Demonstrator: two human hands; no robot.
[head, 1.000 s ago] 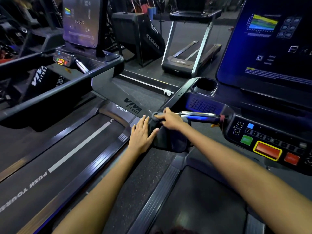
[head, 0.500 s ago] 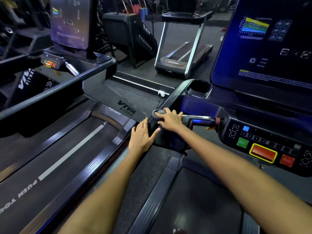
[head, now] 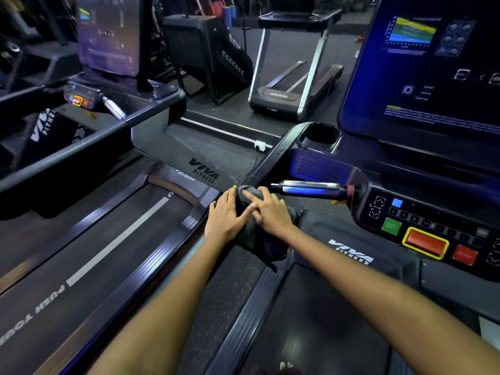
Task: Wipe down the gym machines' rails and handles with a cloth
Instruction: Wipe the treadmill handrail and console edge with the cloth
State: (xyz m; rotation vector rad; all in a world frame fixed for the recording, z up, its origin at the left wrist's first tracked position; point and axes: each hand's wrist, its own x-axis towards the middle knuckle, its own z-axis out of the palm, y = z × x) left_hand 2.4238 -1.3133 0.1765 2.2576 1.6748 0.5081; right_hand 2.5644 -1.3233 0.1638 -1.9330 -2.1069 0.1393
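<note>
— At the near end of the treadmill's left side rail (head: 273, 158), what have you got?

— I see both hands there. The right hand (head: 270, 212) lies on top of a dark grey cloth (head: 250, 194) draped over the rail's end, its fingers (head: 250, 196) spread and only lightly bent, pressing down on the fabric rather than wrapping it. The left hand (head: 226, 216) is flat against the cloth's outer side, fingers straight and close together, thumb angled toward the right hand.

— Which way does the rail run?

— Its long axis goes from the hands up and to the right, toward the cup holder (head: 320, 136) at the console corner. The cloth sits at the lower, nearer end; the rest of it hangs down below the hands in a loose dark fold.

— And the handle?

— A chrome grip bar (head: 308, 188) sticks out from the console (head: 433, 228), lying nearly level, its free tip pointing left toward the right hand's knuckles. Tip and hand are just beside each other; I can't tell whether they touch.

— Anything else worth noting?

— The big touchscreen (head: 422, 66) above the console is lit, with a coloured graph. Below it sit a green button (head: 391, 226) and a red button with a yellow border (head: 424, 242). To the left a neighbouring treadmill (head: 108, 239) runs parallel, its belt marked with a white stripe.
</note>
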